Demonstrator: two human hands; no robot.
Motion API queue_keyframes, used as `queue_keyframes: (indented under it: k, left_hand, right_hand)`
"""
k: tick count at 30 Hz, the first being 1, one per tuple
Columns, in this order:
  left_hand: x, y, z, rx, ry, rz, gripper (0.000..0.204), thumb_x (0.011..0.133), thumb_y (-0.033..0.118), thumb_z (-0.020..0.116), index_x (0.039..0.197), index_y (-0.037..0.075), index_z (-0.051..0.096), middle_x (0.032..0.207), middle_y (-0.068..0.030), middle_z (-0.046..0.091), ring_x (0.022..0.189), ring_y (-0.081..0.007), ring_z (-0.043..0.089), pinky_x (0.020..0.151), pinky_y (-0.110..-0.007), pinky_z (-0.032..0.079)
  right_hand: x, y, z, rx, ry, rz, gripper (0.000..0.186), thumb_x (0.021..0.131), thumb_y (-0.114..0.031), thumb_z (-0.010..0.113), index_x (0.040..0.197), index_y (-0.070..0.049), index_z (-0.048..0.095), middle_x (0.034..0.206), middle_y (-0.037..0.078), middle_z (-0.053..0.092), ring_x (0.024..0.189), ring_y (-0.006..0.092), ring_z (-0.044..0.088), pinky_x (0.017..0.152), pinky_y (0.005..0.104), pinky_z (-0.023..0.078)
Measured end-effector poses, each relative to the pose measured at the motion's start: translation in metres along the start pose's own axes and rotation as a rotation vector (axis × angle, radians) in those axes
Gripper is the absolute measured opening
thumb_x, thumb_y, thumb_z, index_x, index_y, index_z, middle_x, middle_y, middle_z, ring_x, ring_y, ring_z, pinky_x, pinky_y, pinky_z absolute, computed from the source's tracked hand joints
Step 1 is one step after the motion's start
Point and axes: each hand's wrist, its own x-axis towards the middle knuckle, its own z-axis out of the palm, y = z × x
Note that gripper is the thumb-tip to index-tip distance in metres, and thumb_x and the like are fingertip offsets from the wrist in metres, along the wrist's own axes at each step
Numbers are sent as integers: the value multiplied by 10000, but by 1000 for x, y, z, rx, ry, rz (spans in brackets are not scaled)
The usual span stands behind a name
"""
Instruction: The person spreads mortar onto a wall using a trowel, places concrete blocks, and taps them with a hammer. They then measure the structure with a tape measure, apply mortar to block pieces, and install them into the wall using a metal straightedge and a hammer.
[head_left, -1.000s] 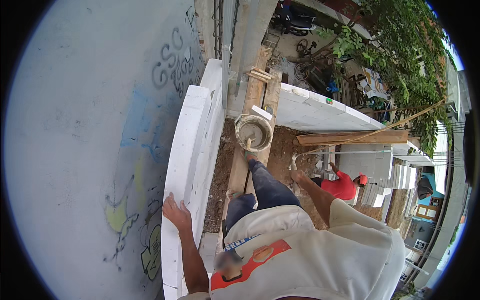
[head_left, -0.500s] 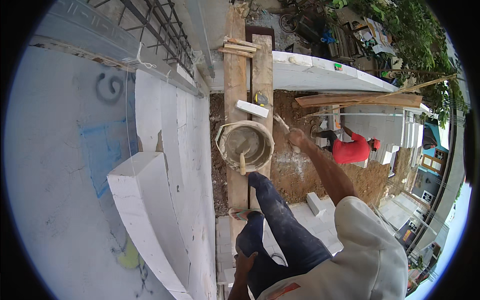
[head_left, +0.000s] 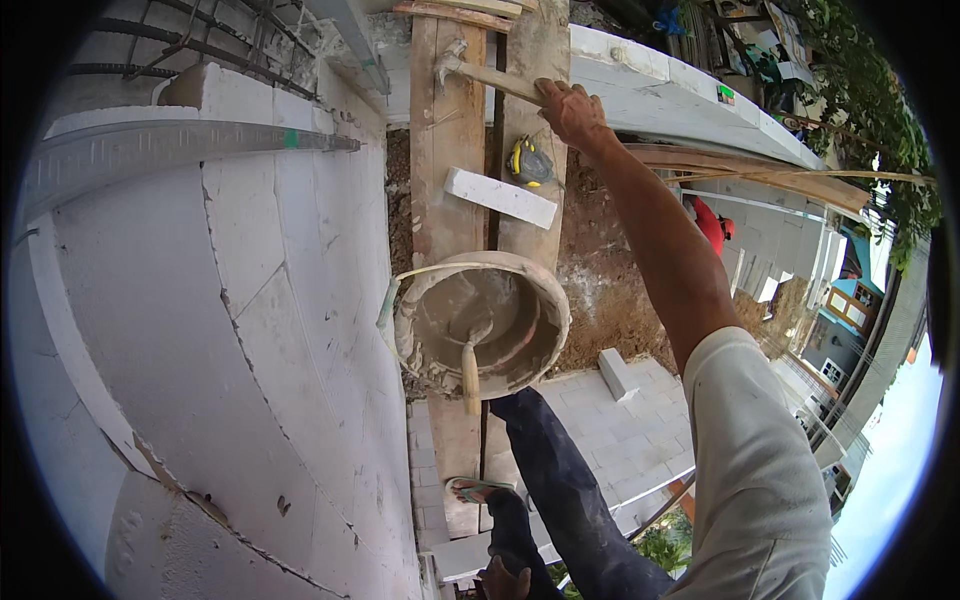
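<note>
My right hand (head_left: 575,112) is closed round the handle end of a hammer (head_left: 500,82). The crusted hammer head is over the left scaffold plank (head_left: 435,140), past the other things on the boards. Nearer me lie a black and yellow tape measure (head_left: 531,165) and a small white block piece (head_left: 500,198). A bucket (head_left: 556,300) of grey mortar stands on the planks, with a trowel (head_left: 471,375) leaning in it, handle toward me. At the bottom edge, my left hand (head_left: 503,580) rests against my dark trouser leg, fingers partly cut off and seemingly loose.
A white block wall (head_left: 290,330) rises close on the left, with a metal bar (head_left: 200,140) along it. Wood strips (head_left: 460,14) lie across the far plank ends. To the right are bare soil, a loose block (head_left: 618,375) and a person in red (head_left: 708,222).
My right hand has carried the hammer from beside the bucket forward and left, over the planks. The view has shifted, so the bucket looks nearer and the person in red is mostly behind my arm.
</note>
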Motion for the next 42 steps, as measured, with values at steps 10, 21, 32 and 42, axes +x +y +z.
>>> queue_keyframes:
  k: [10,21,32,42]
  left_hand:
    - [3,10,21,-21,-108,45,868,992,482,700,1663,46,363,1685,-278,393,1554,-478,362,1280,-591,292]
    - [31,150,-162,-781,412,479,519,1018,233,703,1457,-13,578,1282,-243,647,1201,-396,626,1095,-481,483]
    - [-99,162,-271,-681,402,818,1305,710,344,1030,1687,3,235,1620,-227,439,1483,-345,497,1203,-431,470]
    - [-161,49,-247,-794,403,765,1038,893,431,855,1671,-7,324,1559,-278,552,1493,-390,517,1238,-447,396]
  right_hand:
    - [-47,-34,97,337,-217,51,1111,785,-513,906,1623,-47,343,1486,357,503,1418,501,530,1173,522,492]
    - [-92,-46,-54,525,30,35,864,661,-277,953,1341,52,535,1230,234,654,1141,398,665,1017,453,552]
    - [-453,-243,-284,882,-1007,-116,999,768,-452,972,1498,-16,449,1304,164,624,1228,262,630,1063,401,521]
    - [-497,-320,-288,1214,-1327,154,276,944,-284,890,1007,-82,711,933,-20,669,855,86,606,747,276,470]
